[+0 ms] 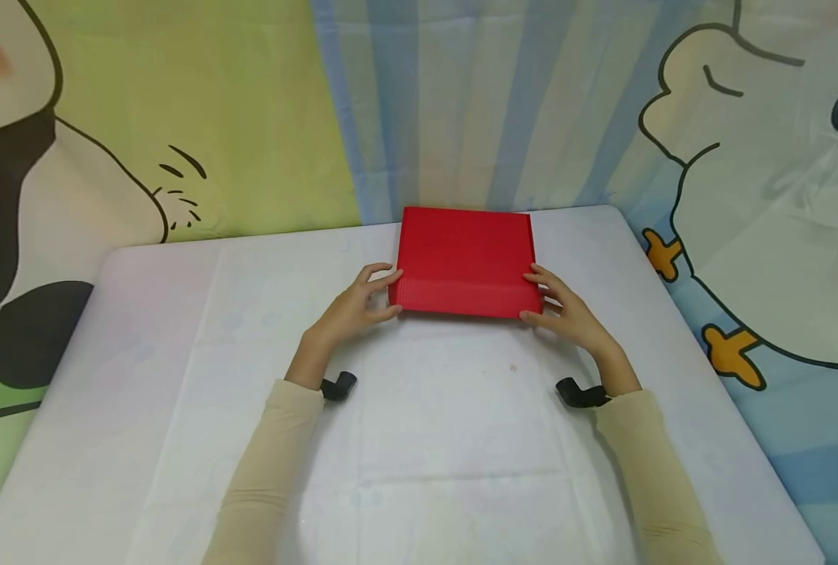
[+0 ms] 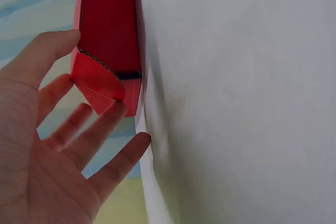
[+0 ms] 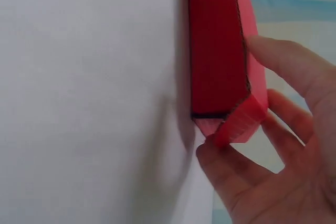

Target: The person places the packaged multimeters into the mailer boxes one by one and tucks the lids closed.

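A flat red cardboard box (image 1: 465, 251) lies at the back edge of the white table. At its left end, my left hand (image 1: 351, 310) holds a corner between thumb and fingers. The left wrist view shows the thumb at the box's upper edge and the fingers spread about a small end flap (image 2: 100, 74). My right hand (image 1: 566, 310) grips the opposite end, with its thumb on the rim and fingertips around another end flap (image 3: 241, 119). Brown corrugated edges show along the flaps. The inside of the box is hidden from the head view.
The white cloth-covered table (image 1: 461, 439) spreads out in front of the box. Directly behind stands a cartoon-printed curtain (image 1: 249, 118). Black wrist devices (image 1: 340, 386) are worn on both wrists, below beige sleeves (image 1: 260, 471).
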Demonstrator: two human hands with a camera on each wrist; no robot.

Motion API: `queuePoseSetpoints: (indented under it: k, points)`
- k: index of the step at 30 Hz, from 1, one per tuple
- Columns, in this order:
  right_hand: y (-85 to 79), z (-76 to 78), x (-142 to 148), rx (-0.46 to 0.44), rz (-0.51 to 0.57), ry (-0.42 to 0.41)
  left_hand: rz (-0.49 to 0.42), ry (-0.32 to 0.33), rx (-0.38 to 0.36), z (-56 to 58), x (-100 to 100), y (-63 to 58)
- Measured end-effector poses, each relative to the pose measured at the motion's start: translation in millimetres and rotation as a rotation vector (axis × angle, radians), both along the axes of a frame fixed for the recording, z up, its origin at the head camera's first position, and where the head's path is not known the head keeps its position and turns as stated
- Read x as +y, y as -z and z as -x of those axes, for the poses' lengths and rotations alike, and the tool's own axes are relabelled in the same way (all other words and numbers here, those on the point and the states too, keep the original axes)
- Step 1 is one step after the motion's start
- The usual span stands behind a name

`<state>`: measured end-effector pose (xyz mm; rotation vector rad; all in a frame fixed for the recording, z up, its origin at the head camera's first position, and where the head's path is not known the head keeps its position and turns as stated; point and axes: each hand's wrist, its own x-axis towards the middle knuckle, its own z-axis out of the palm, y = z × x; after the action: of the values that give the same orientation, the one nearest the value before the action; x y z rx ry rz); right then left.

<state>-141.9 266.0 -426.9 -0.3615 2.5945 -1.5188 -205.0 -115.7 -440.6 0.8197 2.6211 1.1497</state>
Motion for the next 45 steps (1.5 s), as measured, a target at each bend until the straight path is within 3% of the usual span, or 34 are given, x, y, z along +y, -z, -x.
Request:
queuePoseSetpoints:
  k: [6, 12, 16, 20, 25, 38, 44, 45]
  points:
    - [16.7, -4.6, 3, 0.015, 0.145, 0.096, -0.136, -0.053, -0.052, 0.4, 6, 13.4]
    - [35.7, -11.3, 8, -0.006, 0.42, 0.22, -0.26, -0.04, -0.011, 1.1, 6, 27.7]
    - [42.4, -9.5, 8, 0.011, 0.519, 0.208, -0.319, -0.045, 0.03, 3.6, 2, 31.8]
    - [44.4, -6.7, 6, 0.05, 0.539, 0.157, -0.354, -0.04, 0.046, 5.4, -1, 31.1]
    - [45.6, -7.9, 8, 0.089, 0.502, 0.13, -0.386, -0.024, 0.007, 6.8, -1, 35.6]
    - [44.6, -7.7, 14, 0.085, 0.559, 0.152, -0.44, -0.022, -0.091, 11.9, 3, 39.0]
    - [45.1, -11.0, 14, 0.071, 0.557, 0.163, -0.454, -0.01, -0.158, -3.1, 4, 13.3]
    - [45.3, -11.2, 14, 0.068, 0.555, 0.165, -0.468, -0.011, -0.172, -3.4, 3, 14.0]
